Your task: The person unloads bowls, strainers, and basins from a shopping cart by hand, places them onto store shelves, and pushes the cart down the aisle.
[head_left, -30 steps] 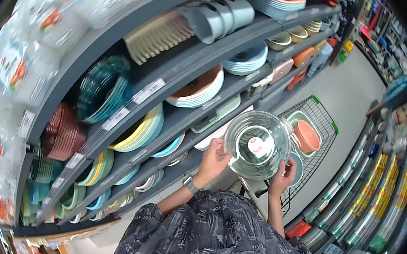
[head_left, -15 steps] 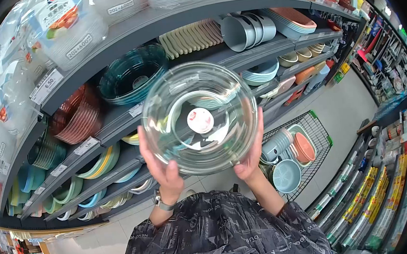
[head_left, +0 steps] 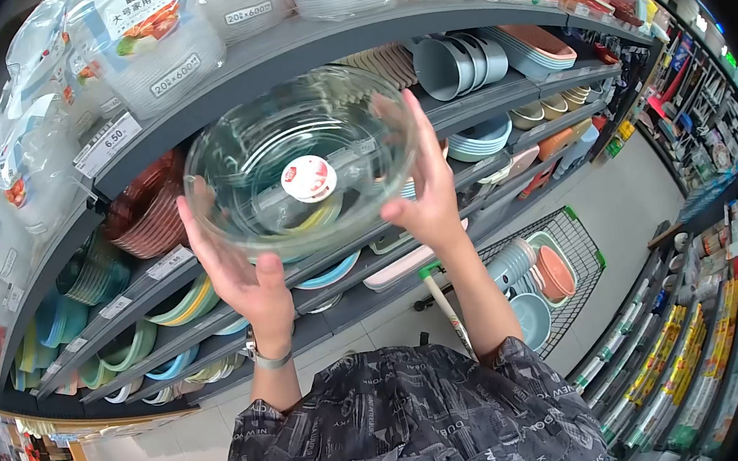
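Because its wall looks thin and stiff, the clear, round bowl point(head_left: 301, 148), apparently of hard plastic, is probably light yet smooth enough to slip; if it is glass, it will be heavier and more fragile. On one side of the bowl, the left hand point(head_left: 254, 286) has its grip pressed against the wall; opposite, the right hand point(head_left: 429, 207) has its grip against the other side, so the bowl sits tilted between them. Opposite spots under the rim seem the soundest holds, clear of the round white-and-red sticker point(head_left: 308, 179) at its centre. Behind the bowl runs the long, dark grey shelf unit point(head_left: 350, 312), with stacked reddish, translucent plastic bowls point(head_left: 147, 216) to its left and grey-blue plastic mugs point(head_left: 438, 73) to its upper right.
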`<state>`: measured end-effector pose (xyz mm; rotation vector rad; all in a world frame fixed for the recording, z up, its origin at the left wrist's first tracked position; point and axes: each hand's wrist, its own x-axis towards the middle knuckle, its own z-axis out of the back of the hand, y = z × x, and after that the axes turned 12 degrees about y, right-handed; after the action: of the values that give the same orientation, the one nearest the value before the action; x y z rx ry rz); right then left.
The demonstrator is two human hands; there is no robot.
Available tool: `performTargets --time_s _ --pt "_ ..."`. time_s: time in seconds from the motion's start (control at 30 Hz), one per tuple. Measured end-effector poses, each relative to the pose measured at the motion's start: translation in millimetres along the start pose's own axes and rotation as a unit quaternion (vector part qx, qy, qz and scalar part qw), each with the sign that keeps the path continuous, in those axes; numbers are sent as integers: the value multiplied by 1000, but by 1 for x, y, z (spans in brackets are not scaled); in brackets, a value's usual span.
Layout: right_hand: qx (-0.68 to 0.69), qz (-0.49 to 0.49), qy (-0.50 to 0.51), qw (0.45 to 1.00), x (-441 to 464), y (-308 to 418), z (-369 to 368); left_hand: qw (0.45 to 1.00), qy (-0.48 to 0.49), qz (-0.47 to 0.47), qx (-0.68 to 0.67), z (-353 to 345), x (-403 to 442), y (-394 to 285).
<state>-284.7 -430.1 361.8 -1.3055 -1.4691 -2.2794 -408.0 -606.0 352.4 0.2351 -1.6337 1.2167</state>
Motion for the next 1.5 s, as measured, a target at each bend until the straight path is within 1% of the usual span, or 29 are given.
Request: performTargets --time_s 0.07,0.13,0.2,0.27,0.3,0.4,0.43,0.47,0.53,0.6,0.63,0.73,0.77,0.83,0.87,0.9,0.93,0.97,1.0,1.03,1.07,1.1,1.2,1.3,1.33,1.4,1.43,1.47,1.5 --pt "-2 -1 7 1000 18 -16 -1 995 -34 -12 88 1 12 7" --pt "-11 -6 18 1000 37 -41 -4 997 -33 -25 66 6 23 20" --pt "-10 -7 7 1000 59 -59 -11 999 -42 27 -17 10 35 37" --pt "25 -50 11 998 77 -68 -16 997 -59 39 -33 11 44 55" --pt "14 -63 45 997 86 -60 -14 995 -61 59 -51 13 49 61" --pt "-33 -6 34 999 103 -90 -19 995 -38 81 -45 21 64 72" --pt "-18 -54 54 997 110 -93 -17 994 -39 88 -52 25 66 75" --pt "-17 -30 48 998 113 -96 -18 993 -40 95 -59 27 69 78" --pt "-15 -88 97 991 118 -98 -15 993 -55 93 -46 29 71 84" --pt "-26 -103 85 991 119 -110 -18 989 -72 125 -27 30 69 89" --pt "-33 -115 77 990 119 -110 -20 976 -86 201 4 37 67 94" --pt "-39 -133 44 989 112 -97 -25 973 -164 162 -33 38 66 118" --pt "-54 -131 54 988 110 -89 -25 974 -130 183 12 40 65 113" --pt "-44 -34 36 998 111 -103 -32 963 -97 230 97 33 62 97" --pt "-109 -69 35 991 105 -87 -31 958 -84 246 120 33 60 98" --pt "-89 33 10 995 108 -111 -40 958 -83 234 145 32 59 102" --pt "-97 -55 67 991 106 -112 -40 957 -79 221 168 29 57 107" --pt "-168 10 -30 985 101 -116 -49 953 -68 233 180 27 54 107" --pt "-152 -57 21 986 97 -111 -44 948 -60 245 193 26 51 106" --pt "-176 -19 -22 984 98 -130 -52 945 -35 224 238 25 49 105" --pt "-188 -111 66 974 95 -117 -44 938 -15 199 283 24 47 102" --pt "-173 -114 64 976 89 -116 -44 940 2 211 268 20 46 96" --pt "-184 -77 58 978 79 -133 -55 946 22 129 297 24 40 110" --pt "-117 -99 137 979 85 -133 -44 936 20 113 332 19 40 110" --pt "-152 -85 135 975 88 -135 -43 933 11 122 338 17 40 111" --pt "-175 -146 216 949 104 -150 -44 921 -16 118 372 19 42 122" --pt "-198 -108 173 959 99 -144 -43 914 -23 108 390 20 44 125" --pt "-190 -129 226 947 102 -143 -39 907 -31 97 408 20 45 128" --pt "-196 -114 213 950 98 -142 -36 909 -33 85 407 23 45 131"
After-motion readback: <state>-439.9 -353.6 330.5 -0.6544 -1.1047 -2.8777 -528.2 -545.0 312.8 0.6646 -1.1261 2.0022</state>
